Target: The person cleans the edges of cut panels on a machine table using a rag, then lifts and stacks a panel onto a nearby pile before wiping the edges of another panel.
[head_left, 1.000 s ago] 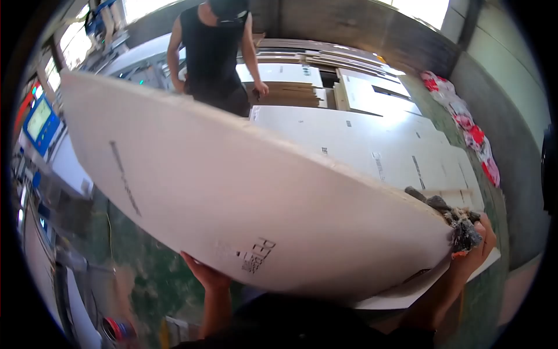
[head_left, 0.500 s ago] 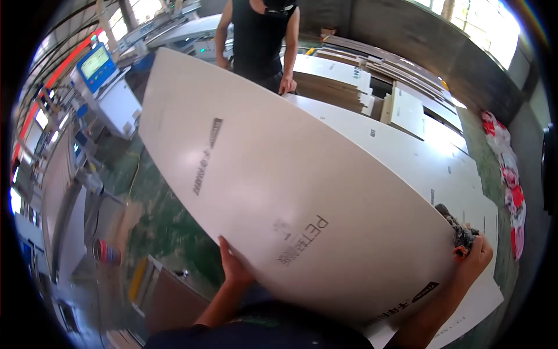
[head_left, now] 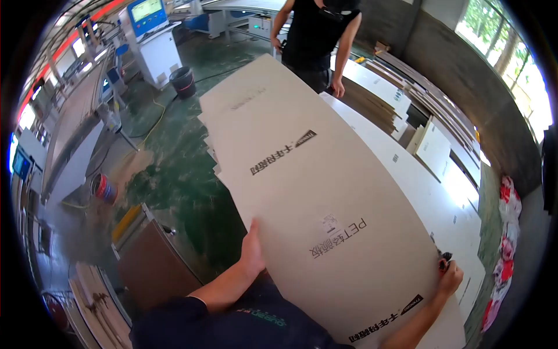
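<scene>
Head view: the left hand [head_left: 251, 253] bears against the left edge of the white board [head_left: 325, 195], its fingers mostly hidden, so their grip cannot be told. The right hand [head_left: 450, 281] is curled around a dark bundle [head_left: 444, 259] at the board's right edge. The board spans the space between the hands; its far end has swung away from the console [head_left: 148, 41] and its printed face now shows squarely, which suggests turning under control. Beyond that end stands a co-worker [head_left: 318, 43]; panels [head_left: 427, 200] lie to the board's right.
</scene>
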Demonstrator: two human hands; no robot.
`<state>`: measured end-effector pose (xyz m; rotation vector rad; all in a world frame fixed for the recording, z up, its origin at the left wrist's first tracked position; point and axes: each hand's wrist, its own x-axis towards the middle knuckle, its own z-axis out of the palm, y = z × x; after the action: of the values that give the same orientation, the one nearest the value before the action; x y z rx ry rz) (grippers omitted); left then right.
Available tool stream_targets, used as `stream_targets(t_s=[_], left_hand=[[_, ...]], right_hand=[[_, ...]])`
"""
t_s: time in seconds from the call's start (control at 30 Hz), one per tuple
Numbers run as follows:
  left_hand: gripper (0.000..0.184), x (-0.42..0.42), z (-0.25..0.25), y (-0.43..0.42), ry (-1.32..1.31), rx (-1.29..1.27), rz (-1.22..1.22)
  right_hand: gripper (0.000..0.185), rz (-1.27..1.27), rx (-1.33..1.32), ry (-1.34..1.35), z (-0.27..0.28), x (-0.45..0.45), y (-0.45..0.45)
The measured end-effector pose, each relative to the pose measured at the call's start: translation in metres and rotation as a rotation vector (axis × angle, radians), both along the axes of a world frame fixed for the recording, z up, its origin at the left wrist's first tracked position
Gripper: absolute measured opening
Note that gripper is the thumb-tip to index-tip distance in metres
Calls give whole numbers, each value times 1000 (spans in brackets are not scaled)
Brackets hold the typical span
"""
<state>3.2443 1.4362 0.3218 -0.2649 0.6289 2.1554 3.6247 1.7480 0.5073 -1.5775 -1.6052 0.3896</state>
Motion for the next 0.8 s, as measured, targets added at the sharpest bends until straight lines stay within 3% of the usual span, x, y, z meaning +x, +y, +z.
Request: stream_targets(t_s=[0.17, 0.33, 0.53, 0.8], left_hand=[[53, -10, -4, 22, -1, -156, -11], [58, -16, 19, 28, 39, -274, -36], [60, -7, 16, 39, 19, -415, -3], [67, 7, 10, 55, -32, -550, -24]], right_hand=[[40, -33, -76, -24, -26, -7, 21], [38, 73, -168, 236, -24, -33, 17], [39, 128, -167, 51, -68, 26, 97], [39, 75, -222, 41, -47, 1, 98]])
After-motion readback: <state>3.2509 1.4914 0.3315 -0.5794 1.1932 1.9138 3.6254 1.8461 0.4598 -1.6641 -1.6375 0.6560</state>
